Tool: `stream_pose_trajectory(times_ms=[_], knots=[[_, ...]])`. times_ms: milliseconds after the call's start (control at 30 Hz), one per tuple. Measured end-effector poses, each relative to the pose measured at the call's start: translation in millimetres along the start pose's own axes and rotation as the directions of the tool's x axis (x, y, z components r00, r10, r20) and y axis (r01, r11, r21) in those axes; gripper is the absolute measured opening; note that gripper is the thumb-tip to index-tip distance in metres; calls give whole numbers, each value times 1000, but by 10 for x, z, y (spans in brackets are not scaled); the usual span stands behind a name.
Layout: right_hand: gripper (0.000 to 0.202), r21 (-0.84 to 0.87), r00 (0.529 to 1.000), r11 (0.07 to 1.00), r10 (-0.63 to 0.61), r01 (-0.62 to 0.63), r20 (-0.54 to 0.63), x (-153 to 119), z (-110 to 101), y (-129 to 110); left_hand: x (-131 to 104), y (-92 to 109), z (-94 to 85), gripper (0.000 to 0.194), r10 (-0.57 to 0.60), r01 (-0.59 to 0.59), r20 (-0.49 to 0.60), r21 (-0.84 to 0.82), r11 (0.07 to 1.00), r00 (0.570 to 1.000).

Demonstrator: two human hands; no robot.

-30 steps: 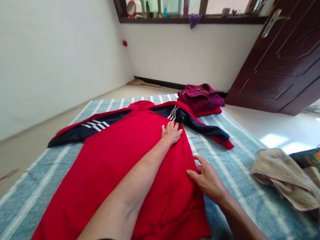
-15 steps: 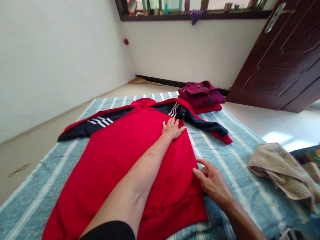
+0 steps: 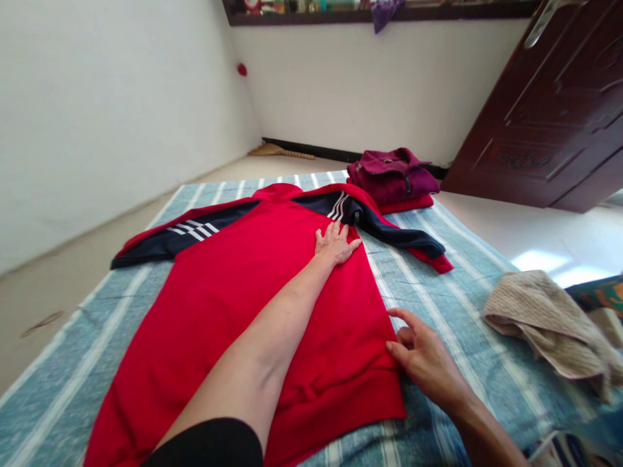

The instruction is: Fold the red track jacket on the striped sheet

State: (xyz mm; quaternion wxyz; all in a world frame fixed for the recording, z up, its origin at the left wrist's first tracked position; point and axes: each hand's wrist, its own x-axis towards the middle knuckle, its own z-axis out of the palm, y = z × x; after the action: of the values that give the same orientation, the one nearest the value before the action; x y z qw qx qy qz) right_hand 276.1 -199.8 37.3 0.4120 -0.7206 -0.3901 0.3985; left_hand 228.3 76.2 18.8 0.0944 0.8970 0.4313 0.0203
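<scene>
A red jacket with navy sleeve panels and white stripes lies spread over a striped bedsheet, its collar at the far side. Flat on it, below the right-hand sleeve's stripes, presses my left hand with fingers spread. My right hand is at the jacket's right side edge near the hem. Its thumb touches the red cloth, the index finger is apart from the thumb, and the other fingers curl under, partly hidden. One sleeve stretches out left; the other bends out to the right.
Folded purple and red clothes are stacked at the bed's far right corner. A beige towel lies crumpled on the right of the blue striped sheet. Beyond are a broom, white walls and a dark red door.
My right hand has moved slightly right and down, its thumb and index finger parting more. The left hand keeps its place on the jacket. The view has tilted down a little.
</scene>
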Motion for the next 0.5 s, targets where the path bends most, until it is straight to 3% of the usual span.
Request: stream_pose_trajectory(times_ms=[233,500], knots=[[53,-153,1000,988,4,-8,-29,-70,33,-99,-164,25,-146,60,64,-64,-25,-15,998,998],[58,-207,999,977,-41,42,12,-120,61,-36,-835,25,-419,51,269,-271,79,10,963,960]])
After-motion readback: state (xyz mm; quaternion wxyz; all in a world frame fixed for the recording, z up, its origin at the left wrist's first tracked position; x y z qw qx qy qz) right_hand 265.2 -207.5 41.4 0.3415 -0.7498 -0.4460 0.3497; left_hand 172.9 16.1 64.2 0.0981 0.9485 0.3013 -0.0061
